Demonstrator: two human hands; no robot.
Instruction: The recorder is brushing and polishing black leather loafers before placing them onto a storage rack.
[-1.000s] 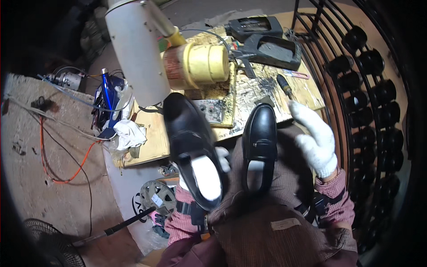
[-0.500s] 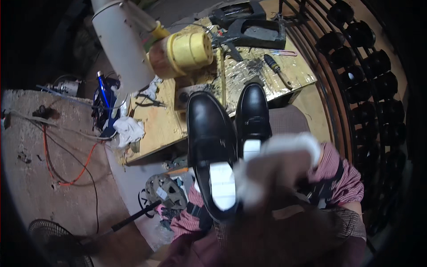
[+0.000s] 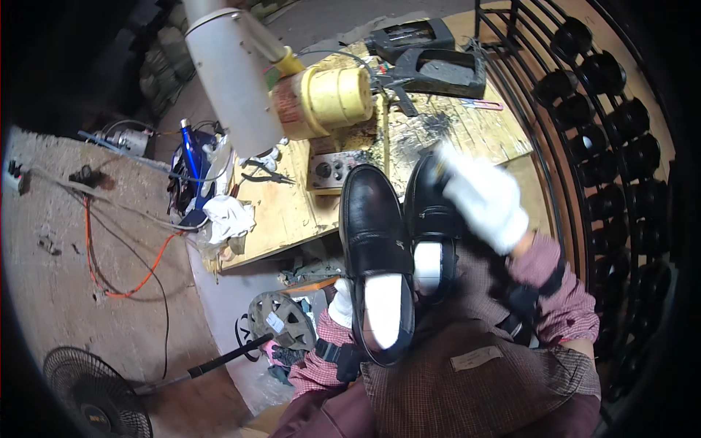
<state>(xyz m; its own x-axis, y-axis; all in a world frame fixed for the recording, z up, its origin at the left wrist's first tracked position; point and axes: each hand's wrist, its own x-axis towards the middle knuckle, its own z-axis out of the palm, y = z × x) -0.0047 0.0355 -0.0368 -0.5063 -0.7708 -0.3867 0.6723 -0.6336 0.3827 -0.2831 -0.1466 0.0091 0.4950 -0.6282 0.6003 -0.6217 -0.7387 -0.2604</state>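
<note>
Two black loafers with white insoles point away from me, side by side. My left hand (image 3: pixel 340 304), in a white glove, grips the left loafer (image 3: pixel 374 219) from its outer side, with most of the fingers hidden behind it. The right loafer (image 3: pixel 427 197) lies close beside it, its toe partly covered by my right hand (image 3: pixel 491 201). That white-gloved hand is blurred by motion. A small yellow band at its fingertips looks like part of the brush (image 3: pixel 438 168), otherwise mostly hidden; the hand seems closed on it.
A stained wooden bench (image 3: pixel 281 219) carries pliers (image 3: pixel 267 174), a white cloth (image 3: pixel 229 219) and pink thread snips (image 3: pixel 482 104). A yellow-ended machine head (image 3: pixel 332 102) overhangs it. Black racks with shoes (image 3: pixel 584 139) line the right; a fan (image 3: pixel 95 398) stands at lower left.
My right hand has moved away from my lap, up to the right loafer's toe. The brush no longer lies on the bench. Camera movement has shifted the whole scene slightly right and down.
</note>
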